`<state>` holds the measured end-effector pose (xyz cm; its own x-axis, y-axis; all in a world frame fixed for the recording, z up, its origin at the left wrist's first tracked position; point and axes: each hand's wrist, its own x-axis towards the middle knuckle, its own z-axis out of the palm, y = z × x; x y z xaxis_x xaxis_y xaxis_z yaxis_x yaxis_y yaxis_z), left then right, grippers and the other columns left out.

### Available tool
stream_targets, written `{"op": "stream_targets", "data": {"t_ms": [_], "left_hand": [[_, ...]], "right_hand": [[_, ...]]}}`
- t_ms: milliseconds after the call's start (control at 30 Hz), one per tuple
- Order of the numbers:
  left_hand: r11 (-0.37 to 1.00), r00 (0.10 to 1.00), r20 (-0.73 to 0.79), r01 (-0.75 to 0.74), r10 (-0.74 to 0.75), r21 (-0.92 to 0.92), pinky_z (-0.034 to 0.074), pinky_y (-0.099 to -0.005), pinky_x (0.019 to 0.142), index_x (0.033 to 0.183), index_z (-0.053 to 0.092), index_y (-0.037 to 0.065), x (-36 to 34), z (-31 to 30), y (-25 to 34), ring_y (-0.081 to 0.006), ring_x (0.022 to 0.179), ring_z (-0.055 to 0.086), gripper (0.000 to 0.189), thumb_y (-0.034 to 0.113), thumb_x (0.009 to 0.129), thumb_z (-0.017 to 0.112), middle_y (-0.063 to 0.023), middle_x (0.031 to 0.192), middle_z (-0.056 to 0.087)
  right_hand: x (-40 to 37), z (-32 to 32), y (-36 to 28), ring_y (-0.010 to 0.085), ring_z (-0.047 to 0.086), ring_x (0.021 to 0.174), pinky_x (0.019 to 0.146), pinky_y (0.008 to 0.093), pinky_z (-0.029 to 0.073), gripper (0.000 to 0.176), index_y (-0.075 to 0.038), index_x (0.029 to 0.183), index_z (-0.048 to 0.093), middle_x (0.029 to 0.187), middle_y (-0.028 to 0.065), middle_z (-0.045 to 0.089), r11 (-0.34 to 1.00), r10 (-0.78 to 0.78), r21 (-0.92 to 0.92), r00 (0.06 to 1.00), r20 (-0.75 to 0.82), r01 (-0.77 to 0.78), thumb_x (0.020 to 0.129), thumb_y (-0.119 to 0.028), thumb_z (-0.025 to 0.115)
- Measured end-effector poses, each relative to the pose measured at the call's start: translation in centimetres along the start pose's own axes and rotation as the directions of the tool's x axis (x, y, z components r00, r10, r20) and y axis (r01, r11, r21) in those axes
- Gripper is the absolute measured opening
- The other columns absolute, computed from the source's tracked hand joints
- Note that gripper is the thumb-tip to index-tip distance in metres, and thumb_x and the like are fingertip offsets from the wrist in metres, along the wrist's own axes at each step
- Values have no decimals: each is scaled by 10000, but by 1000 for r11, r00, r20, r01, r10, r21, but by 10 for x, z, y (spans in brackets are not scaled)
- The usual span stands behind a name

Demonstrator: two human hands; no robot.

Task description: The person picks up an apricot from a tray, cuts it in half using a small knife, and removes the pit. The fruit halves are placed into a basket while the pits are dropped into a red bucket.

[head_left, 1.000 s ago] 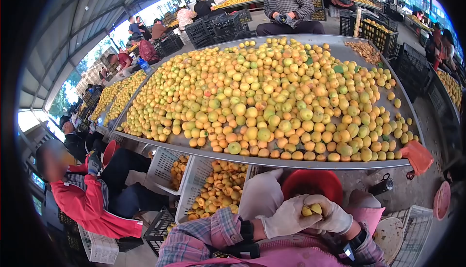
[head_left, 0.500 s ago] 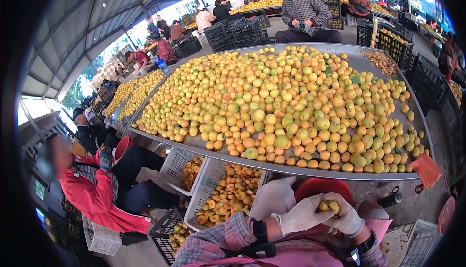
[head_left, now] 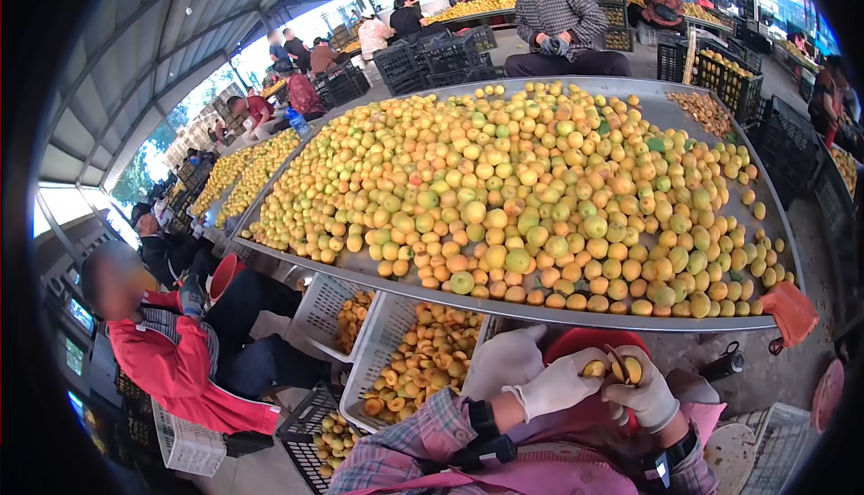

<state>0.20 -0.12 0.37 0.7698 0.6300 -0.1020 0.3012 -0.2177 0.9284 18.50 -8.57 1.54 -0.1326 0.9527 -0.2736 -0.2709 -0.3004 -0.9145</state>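
My left hand [head_left: 560,387], in a white glove, pinches an apricot half [head_left: 594,369] at its fingertips. Close beside it my right hand [head_left: 644,400], gloved too, grips another apricot half [head_left: 629,370] with its cut face up. A thin, dark, curved strip [head_left: 617,363] stands up against that half; what it is I cannot tell. Both hands are over my lap, in front of a red bowl [head_left: 585,340] that they partly hide. Beyond them, whole apricots [head_left: 504,198] are heaped on a metal-rimmed table [head_left: 630,322].
Left of my hands stands a white crate [head_left: 367,371] of apricot halves, with another white crate [head_left: 317,308] behind it. A black crate [head_left: 301,436] holds more apricots. A person in a red jacket [head_left: 171,360] sits at left. An orange bag [head_left: 789,313] hangs at the table's right corner.
The apricot held between both hands is now in two separate halves, one in each hand. My hands have come slightly apart and up. The view has shifted a little.
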Motion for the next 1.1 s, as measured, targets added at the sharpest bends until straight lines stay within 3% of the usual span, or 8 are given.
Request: {"op": "stream_targets", "data": {"t_ms": [100,300,433,600,633,733,967,1100], "left_hand": [[664,976,195,207,-93,-718,510,-250,751,1182,552,26,2,4,-8,-124,883,594,240,75,947,571,-39,973,605],[603,960,270,260,-77,-754,504,-243,733,1121,594,1,0,-3,-2,-132,811,603,223,112,930,625,-53,953,620],[734,992,114,114,-50,-670,505,-253,746,1109,607,-11,-6,-6,-4,-147,837,631,240,122,914,647,-63,992,647],[950,936,-351,73,40,304,507,-286,728,1095,657,76,-31,-53,-9,-201,848,672,282,241,868,685,-83,941,688],[996,912,-409,-25,-15,-91,506,-282,726,1113,654,54,-32,-51,-53,-192,844,675,299,215,863,682,-85,949,700],[930,840,-454,145,-296,-339,511,-291,714,1108,649,15,-74,-86,-37,-178,842,678,318,204,855,686,-104,937,706],[790,604,-698,607,-385,89,536,-285,730,1142,650,-24,-183,-111,-158,-202,805,686,473,293,803,741,-134,945,708],[743,480,-691,658,-541,-125,547,-297,689,1149,645,-30,-227,-107,-227,-194,767,680,466,259,798,746,-120,942,711]], "right_hand": [[1,2,1,146,591,521,437,236,459,681,-79,1381,367,819,109,643,996,-27,87,999,25,25,775,80,635],[2,7,5,166,595,538,451,247,450,813,-113,1498,245,800,124,640,977,3,213,992,122,-29,796,65,612],[3,18,2,174,576,514,432,255,431,803,-110,1508,227,779,127,631,961,30,268,987,156,-71,811,35,597],[3,29,0,178,565,494,419,262,421,723,-78,1494,249,742,125,623,975,3,220,996,89,-23,842,-9,555],[4,30,6,180,561,485,416,262,419,685,-65,1482,277,730,124,620,975,-22,221,999,33,14,851,-23,540],[9,30,35,177,548,464,411,266,419,599,-48,1435,356,715,117,619,920,47,392,994,-99,-5,861,-37,526],[-7,14,74,226,588,517,456,324,470,361,-5,1233,540,676,116,626,873,92,476,994,54,-107,938,-212,557],[-18,3,83,282,617,575,522,372,503,389,13,1160,571,700,137,640,796,-19,595,978,209,-111,958,-319,558]]}}
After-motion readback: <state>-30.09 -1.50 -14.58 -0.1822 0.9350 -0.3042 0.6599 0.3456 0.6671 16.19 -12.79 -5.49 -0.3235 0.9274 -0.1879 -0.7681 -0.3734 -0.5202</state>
